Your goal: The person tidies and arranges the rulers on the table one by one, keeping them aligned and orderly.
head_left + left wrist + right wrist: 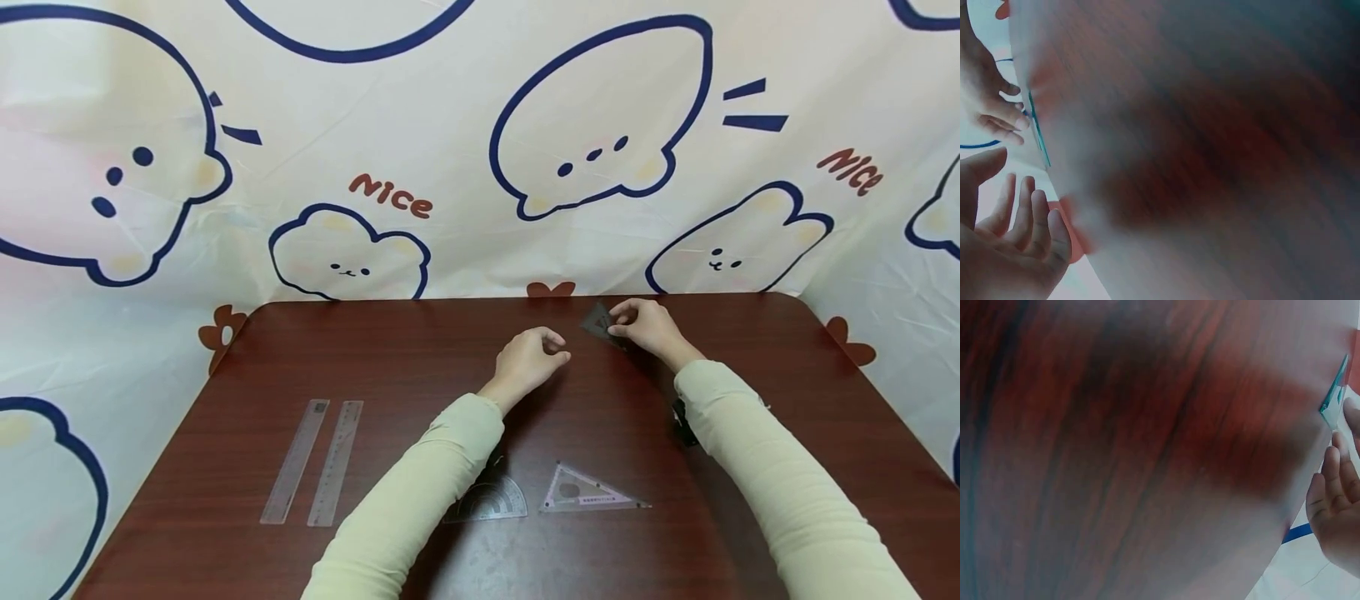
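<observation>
My right hand (pixel 651 327) pinches a corner of a small clear set square (pixel 597 321) between thumb and fingers, near the table's far edge. In the right wrist view the set square (pixel 1334 400) looks greenish and tilted, with the right hand's fingers (pixel 1333 472) at its lower tip. To the left of it, my left hand (pixel 528 358) hovers over the table with loosely bent fingers and holds nothing. The left wrist view shows that hand's spread fingers (pixel 1040 219), apart from the set square (pixel 1039 131), which appears there as a thin edge.
Two clear rulers (pixel 295 462) lie side by side at the left of the brown table (pixel 600 558). A clear protractor (pixel 491 500), partly covered by the left sleeve, and another set square (pixel 581 492) lie near the front. A patterned curtain (pixel 465 125) stands behind the table.
</observation>
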